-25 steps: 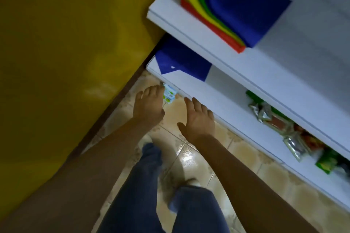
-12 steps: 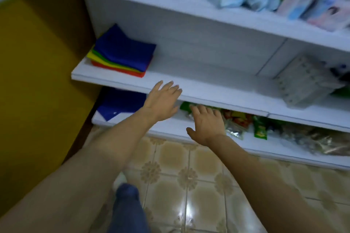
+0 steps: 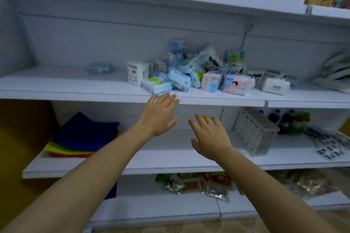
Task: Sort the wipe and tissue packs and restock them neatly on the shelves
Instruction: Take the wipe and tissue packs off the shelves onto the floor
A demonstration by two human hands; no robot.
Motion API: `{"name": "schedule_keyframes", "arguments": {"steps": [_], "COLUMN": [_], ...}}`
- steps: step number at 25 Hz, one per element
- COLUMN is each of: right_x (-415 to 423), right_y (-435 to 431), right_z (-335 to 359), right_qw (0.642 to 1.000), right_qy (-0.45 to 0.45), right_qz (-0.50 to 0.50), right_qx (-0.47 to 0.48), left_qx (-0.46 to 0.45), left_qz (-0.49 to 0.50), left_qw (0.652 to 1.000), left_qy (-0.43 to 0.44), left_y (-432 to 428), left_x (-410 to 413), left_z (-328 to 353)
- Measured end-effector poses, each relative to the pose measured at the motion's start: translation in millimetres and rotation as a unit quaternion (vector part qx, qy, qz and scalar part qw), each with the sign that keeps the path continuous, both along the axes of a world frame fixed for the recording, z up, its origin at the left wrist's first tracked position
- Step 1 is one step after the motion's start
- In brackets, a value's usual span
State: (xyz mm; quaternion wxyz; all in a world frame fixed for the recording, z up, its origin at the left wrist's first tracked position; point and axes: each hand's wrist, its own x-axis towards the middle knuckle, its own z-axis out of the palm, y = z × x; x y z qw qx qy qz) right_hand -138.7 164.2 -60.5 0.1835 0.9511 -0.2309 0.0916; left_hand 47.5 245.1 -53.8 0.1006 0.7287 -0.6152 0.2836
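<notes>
wipe and tissue packs [image 3: 191, 75] jumbled mid-shelf, front ones right at the shelf [image 3: 75, 89] lip | left hand [image 3: 159, 114] fingers spread, holding nothing, fingertips at that lip | right hand [image 3: 210, 136] same, lower, beside it

I note a stack of folded cloths [image 3: 83, 136], blue on top. Right of it, a grey carton [image 3: 253, 132]; lower right of it, foil snack packets [image 3: 197, 183].
</notes>
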Motion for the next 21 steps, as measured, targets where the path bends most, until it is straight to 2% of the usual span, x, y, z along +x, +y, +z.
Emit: {"name": "schedule_keyframes", "arguments": {"steps": [7,10,13,18,21], "right_x": [63,105,152,217,226], "right_y": [-107,-142,-165,-202,-218], "right_z": [27,36,41,24,-8], "right_qw": [0.999,0.999,0.994,0.987,0.956], "right_qy": [-0.012,-0.036,-0.100,-0.133,-0.247], "right_qz": [-0.026,-0.030,-0.018,0.052,0.098], "right_qx": [-0.032,-0.022,0.043,0.070,0.127], "left_qx": [-0.010,-0.017,-0.022,-0.129,-0.167], "left_qz": [0.009,0.072,0.151,0.150,0.137], "left_qw": [1.000,0.994,0.970,0.967,0.966], "left_qy": [0.002,0.081,0.188,0.159,0.143], "left_y": [-112,-143,-154,-157,-159], "left_x": [64,114,149,148,148], "left_z": [1,2,-27,-50,-52]}}
